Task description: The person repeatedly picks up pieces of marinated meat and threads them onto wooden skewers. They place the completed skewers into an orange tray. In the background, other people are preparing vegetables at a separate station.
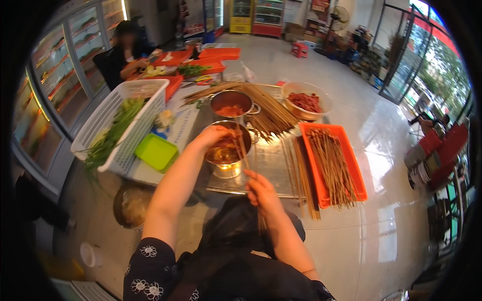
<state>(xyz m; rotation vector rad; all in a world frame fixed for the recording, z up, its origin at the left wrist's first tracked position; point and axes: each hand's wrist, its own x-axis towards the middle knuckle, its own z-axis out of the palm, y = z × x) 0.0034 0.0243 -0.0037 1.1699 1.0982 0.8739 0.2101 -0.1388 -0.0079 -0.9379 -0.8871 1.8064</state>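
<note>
My left hand (218,136) is over the near steel pot (226,160), its fingers at the upper ends of thin wooden skewers (243,150); red meat pieces show beneath it. Whether the fingers pinch meat or a skewer tip is too small to tell. My right hand (260,188) grips the skewers lower down, at the table's near edge. Behind the near pot stands a second steel pot (230,105) with red meat inside. A large spread of bare skewers (267,109) lies beside the pots. More skewers are heaped in an orange tray (361,184) on the right.
A bowl of red meat (305,102) stands at the back right. At left are a white basket (124,135) of green vegetables and a green plastic container (156,152). A metal basin (131,206) is low at left. Another person (128,49) works behind, near orange trays.
</note>
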